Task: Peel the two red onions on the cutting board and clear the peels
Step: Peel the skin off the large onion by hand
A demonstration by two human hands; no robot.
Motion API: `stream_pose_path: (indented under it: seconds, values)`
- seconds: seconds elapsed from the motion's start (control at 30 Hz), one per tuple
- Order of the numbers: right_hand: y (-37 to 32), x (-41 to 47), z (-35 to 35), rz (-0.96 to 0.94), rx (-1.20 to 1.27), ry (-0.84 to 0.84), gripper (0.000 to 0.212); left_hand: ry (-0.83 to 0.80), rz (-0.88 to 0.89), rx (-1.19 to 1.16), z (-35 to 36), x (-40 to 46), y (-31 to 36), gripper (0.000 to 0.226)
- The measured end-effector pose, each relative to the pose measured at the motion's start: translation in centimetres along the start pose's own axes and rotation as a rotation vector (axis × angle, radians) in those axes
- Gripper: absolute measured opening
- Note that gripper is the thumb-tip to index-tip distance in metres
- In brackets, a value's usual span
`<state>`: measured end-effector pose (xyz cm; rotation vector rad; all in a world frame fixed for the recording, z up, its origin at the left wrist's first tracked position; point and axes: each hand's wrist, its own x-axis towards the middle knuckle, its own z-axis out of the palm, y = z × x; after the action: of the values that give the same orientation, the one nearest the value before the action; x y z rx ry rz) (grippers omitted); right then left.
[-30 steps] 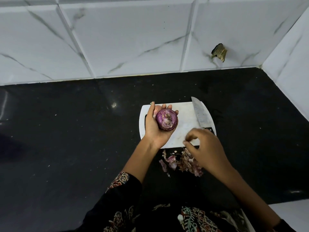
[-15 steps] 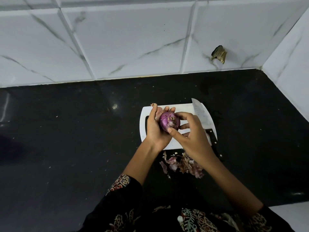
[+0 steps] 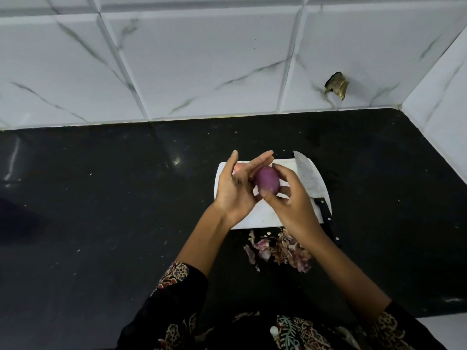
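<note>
— Right hand pinches the smooth purple peeled onion mid-frame over the white plastic cutting board; left hand lies flat-fingered against it.
— Why lifted?
— Probably checking for leftover skin; papery peels sit below the board.

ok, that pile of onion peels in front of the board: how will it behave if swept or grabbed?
The peels look thin, curled and loosely heaped, so probably very light and floppy. They would likely scatter rather than slide as one mass. Small flecks already lie around on the counter, so some bits will probably stay behind after one sweep.
</note>
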<state>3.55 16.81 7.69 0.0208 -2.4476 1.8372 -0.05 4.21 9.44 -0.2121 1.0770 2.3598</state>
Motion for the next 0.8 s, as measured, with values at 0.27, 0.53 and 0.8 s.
stream_pose_path:
  seconds: [0.27, 0.53, 0.8]
  values:
    - [-0.7, 0.3, -2.1, 0.467, 1.055, -0.122, 0.039, -0.069, 0.156, 0.518, -1.1, -0.2, 0.7, 0.037]
    - [-0.6, -0.2, -2.3, 0.447, 1.072, -0.180, 0.037, 0.052, 0.497, 0.866, 0.1, 0.0, -1.0, 0.037]
    - [-0.9, -0.4, -2.3, 0.378, 0.956, -0.153, 0.045, 0.149, 0.496, 0.772, 0.8, 0.4, -0.9, 0.023]
